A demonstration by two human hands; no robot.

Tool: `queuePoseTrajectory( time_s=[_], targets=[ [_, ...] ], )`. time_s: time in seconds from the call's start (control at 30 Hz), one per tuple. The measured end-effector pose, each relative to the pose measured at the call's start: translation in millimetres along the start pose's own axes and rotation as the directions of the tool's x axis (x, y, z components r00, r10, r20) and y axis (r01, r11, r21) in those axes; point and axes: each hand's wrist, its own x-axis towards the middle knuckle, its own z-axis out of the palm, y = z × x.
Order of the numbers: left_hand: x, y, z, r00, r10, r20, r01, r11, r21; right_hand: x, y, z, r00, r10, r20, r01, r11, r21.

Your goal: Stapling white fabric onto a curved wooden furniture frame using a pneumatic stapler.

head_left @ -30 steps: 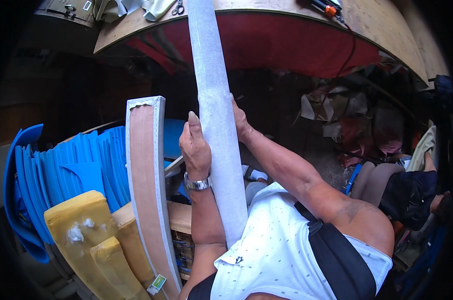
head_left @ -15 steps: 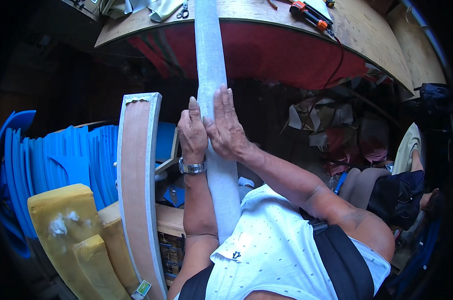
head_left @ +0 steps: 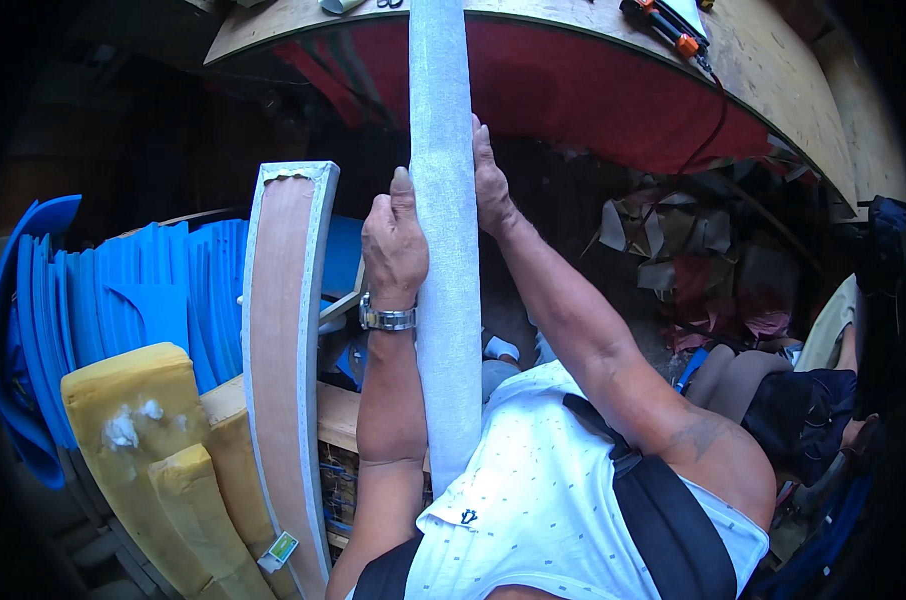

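A long, narrow bar covered in pale grey fabric [head_left: 447, 230] stretches from my torso up toward the workbench at the top. My left hand [head_left: 394, 245], with a metal watch at its wrist, grips the bar's left edge; its thumb points up and its other fingers are partly hidden. On the opposite edge is my right hand [head_left: 491, 185], a little farther up, pressed against the bar's right side with part of its fingers hidden behind it. To the left stands a slightly curved panel [head_left: 283, 300] with a bare wooden face and pale fabric wrapped round its edges.
A wooden workbench [head_left: 763, 90] spans the top, with an orange-and-black power tool [head_left: 673, 32] and its cord on it. Blue foam sheets [head_left: 143, 300] and yellow foam blocks [head_left: 138, 410] stand at left. Fabric scraps [head_left: 663, 230] lie under the bench; another person's legs [head_left: 738, 380] show at right.
My right hand has slid off the bar's upper face to its right edge. The bar appears turned, showing a wider, flatter face. My left hand stays on its left edge.
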Motion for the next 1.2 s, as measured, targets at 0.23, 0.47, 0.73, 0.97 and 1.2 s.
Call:
queuePoseTrajectory(
  time_s=[0.23, 0.47, 0.73, 0.97, 1.2],
  targets=[
    [2, -8, -20, 0.991, -0.037, 0.132, 0.063, 0.978, -0.199, -38, -20, 67, 0.980, -0.164, -0.117, 0.008, 0.610, -0.792],
    [23, -44, -29, 0.977, 0.011, 0.215, 0.120, 0.799, -0.589, -47, -21, 120, 0.992, -0.124, -0.023, -0.003, 0.158, -0.987],
    [21, -65, -42, 0.983, 0.060, 0.175, 0.051, 0.820, -0.570, -70, -43, 145, 0.989, 0.026, 0.144, 0.145, -0.034, -0.989],
    [17, -34, -48, 0.996, 0.019, 0.085, -0.011, 0.995, -0.099, 97, -41, 19, 0.906, -0.280, 0.318, 0.238, -0.285, -0.928],
    [14, -59, -46, 0.993, 0.109, 0.053, -0.089, 0.955, -0.284, 3, -41, 105, 0.983, -0.066, 0.171, 0.151, -0.233, -0.961]
  ],
)
